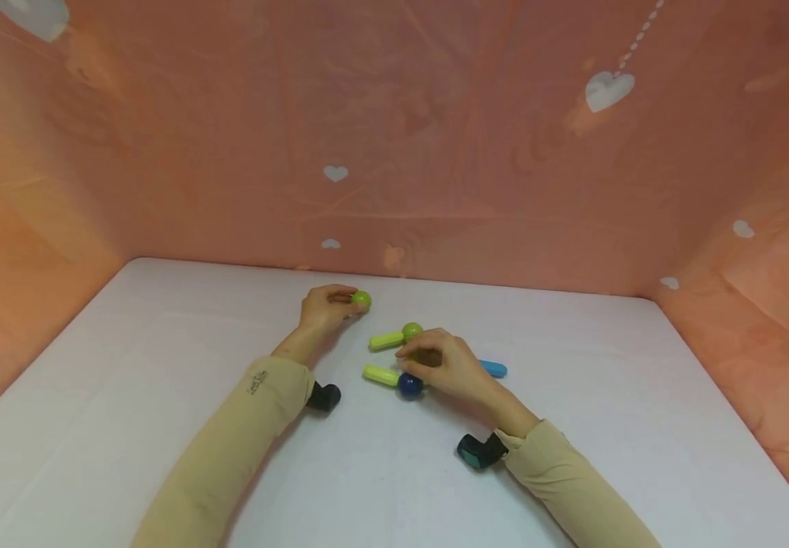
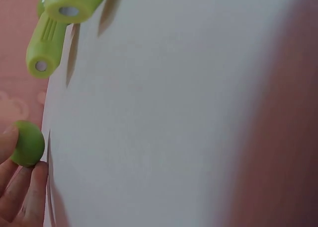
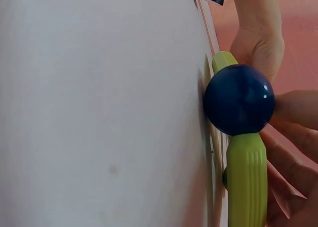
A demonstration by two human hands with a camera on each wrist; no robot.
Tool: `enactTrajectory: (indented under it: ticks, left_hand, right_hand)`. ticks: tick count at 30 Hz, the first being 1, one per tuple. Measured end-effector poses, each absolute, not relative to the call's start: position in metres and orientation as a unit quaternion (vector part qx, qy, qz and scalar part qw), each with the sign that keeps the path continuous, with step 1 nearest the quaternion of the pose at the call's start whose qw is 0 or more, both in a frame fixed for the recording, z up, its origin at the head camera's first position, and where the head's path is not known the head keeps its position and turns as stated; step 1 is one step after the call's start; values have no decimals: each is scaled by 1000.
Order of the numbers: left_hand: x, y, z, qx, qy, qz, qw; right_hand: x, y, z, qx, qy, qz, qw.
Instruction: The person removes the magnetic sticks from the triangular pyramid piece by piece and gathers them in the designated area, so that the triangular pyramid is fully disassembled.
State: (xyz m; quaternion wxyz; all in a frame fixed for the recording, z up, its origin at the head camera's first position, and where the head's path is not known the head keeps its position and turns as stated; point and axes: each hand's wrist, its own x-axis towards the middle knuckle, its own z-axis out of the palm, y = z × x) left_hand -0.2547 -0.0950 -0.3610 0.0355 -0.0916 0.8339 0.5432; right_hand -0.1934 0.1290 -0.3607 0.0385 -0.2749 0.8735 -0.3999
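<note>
My left hand (image 1: 326, 307) pinches a small green ball (image 1: 362, 300) between thumb and fingers, at the far side of the white table. My right hand (image 1: 451, 365) is over the middle pieces, fingers loosely bent, thumb close to a dark blue ball (image 1: 410, 385). Whether the thumb touches that ball I cannot tell. One yellow-green rod (image 1: 381, 375) extends left from the blue ball; another rod (image 3: 247, 182) joins its other side in the right wrist view. Behind lies a yellow-green rod (image 1: 385, 341) with a green ball (image 1: 412, 331) at its end. Silvery discs show on rod ends in the left wrist view.
A blue rod (image 1: 493, 369) sticks out to the right from behind my right hand. Black wrist devices (image 1: 324, 397) are at both sleeve cuffs. An orange-pink cloth (image 1: 394, 137) with white hearts surrounds the white table (image 1: 394, 487) at the back and sides.
</note>
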Motion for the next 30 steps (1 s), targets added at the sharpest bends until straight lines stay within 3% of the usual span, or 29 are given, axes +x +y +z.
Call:
enactTrajectory:
  ticks: [30]
  left_hand:
    - [-254,-95,-362,-84,844,529,36]
  right_hand:
    - [-194,130,-359,-273,880,-386,44]
